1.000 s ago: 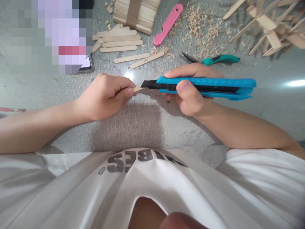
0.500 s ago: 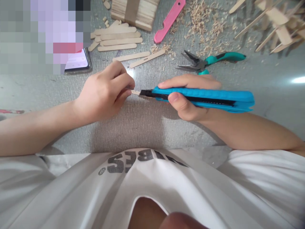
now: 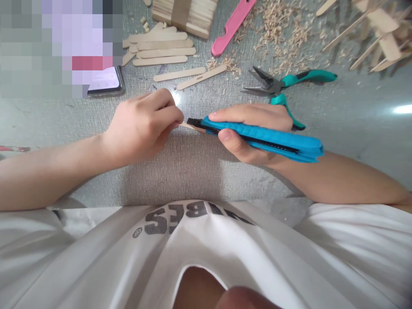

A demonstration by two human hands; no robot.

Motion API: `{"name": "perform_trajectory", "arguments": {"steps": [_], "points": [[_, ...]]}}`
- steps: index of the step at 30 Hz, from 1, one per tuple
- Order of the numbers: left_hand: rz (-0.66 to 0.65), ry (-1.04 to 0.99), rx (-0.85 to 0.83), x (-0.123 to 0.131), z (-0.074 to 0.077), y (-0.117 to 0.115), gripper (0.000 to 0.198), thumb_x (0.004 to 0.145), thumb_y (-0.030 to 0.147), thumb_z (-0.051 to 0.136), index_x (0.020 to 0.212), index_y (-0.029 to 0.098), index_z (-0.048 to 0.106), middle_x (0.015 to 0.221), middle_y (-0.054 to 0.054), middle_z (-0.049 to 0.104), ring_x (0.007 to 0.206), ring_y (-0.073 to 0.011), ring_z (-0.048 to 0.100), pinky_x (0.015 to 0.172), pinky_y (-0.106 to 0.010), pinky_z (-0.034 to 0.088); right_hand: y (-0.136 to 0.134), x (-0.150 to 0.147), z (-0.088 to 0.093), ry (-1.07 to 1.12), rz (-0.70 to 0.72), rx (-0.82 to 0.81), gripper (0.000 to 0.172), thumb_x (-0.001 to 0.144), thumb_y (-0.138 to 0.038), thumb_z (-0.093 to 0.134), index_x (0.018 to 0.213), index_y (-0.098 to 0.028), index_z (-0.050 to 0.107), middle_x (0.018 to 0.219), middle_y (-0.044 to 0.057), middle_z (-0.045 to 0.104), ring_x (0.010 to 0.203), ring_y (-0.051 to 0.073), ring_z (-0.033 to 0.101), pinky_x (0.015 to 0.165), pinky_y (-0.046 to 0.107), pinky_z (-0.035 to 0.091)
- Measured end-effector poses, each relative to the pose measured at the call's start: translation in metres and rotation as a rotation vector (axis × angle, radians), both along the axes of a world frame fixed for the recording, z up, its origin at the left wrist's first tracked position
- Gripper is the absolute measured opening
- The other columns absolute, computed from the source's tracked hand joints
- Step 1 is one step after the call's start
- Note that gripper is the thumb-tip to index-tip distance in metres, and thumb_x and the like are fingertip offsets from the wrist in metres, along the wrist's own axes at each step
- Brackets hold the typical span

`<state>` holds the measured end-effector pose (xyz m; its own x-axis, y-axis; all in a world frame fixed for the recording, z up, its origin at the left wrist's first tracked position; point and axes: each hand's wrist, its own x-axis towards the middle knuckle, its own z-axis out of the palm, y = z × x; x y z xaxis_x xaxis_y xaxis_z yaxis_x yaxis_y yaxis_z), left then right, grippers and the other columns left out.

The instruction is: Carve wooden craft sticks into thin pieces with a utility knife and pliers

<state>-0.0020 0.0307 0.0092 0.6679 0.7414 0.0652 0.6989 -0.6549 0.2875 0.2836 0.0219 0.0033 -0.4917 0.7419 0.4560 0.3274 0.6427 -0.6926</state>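
Surface: grey textured bench [image 3: 193,171], seen from above our chest; our white printed shirt [image 3: 199,249] fills the lower part of the view.
Left hand: our left hand [image 3: 141,126] is curled, thumb and forefinger pinched shut on one end of a small wooden stick piece [image 3: 189,126]. The rest of the piece is hidden inside the fist.
Stick piece: held just above the bench centre, between our two hands, its free end pointing toward the knife.
Right hand: our right hand [image 3: 251,128] is wrapped around a blue utility knife [image 3: 267,138], forefinger laid along the top of the body, thumb pressed on the near side.
Knife: body slopes down to the right; its black nose [image 3: 193,122] meets the free end of the stick piece. We cannot tell how far the blade is out.
Pliers: teal-handled pliers [image 3: 289,81] lie just beyond the right hand, handles spread, one handle passing behind the knuckles.
Loose sticks: flat wooden sticks [image 3: 161,51] lie in a group beyond the left hand; two more lie singly nearer the centre.
Bundle: banded stack of sticks [image 3: 183,13] at the far edge.
Pink tool: pink handle [image 3: 231,28] lying at an angle beside the bundle.
Shavings: wood shavings [image 3: 280,30] scattered at far right of centre.
Stick structure: an assembly of sticks [image 3: 376,30] at the far right corner.
Phone: phone [image 3: 106,83] at far left, partly blurred out.
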Motion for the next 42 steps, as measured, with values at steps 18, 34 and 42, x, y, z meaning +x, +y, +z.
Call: {"name": "perform_trajectory", "arguments": {"steps": [18,34,42], "points": [[-0.042,-0.019,0.110,-0.002,-0.001,0.006,0.037,0.109,0.026,0.044,0.096,0.019,0.078,0.098,-0.008,0.076,0.072,-0.0148,0.056,0.059,-0.030,0.025,0.009,-0.001,0.001,-0.081,0.111,0.158,0.022,0.105,-0.033,0.064,0.122,-0.026,0.075,0.086,0.000,0.079,0.067,0.017,0.073,0.061,0.032,0.060],[-0.028,-0.108,0.103,0.002,0.000,0.009,0.028,0.100,0.017,0.050,0.089,0.021,0.075,0.091,-0.004,0.076,0.066,-0.0158,0.054,0.055,-0.033,0.022,0.013,-0.011,0.021,-0.233,0.154,0.093,0.014,0.109,-0.030,0.057,0.117,-0.025,0.068,0.083,-0.002,0.072,0.070,0.016,0.069,0.066,0.030,0.059],[0.003,-0.076,0.033,0.000,-0.003,0.014,0.018,0.097,0.023,0.055,0.093,0.024,0.073,0.096,-0.005,0.076,0.071,-0.0178,0.062,0.054,-0.034,0.031,0.008,-0.011,0.010,-0.076,0.074,-0.097,0.020,0.109,-0.037,0.062,0.113,-0.026,0.077,0.087,-0.002,0.080,0.075,0.015,0.075,0.070,0.029,0.062]]}}
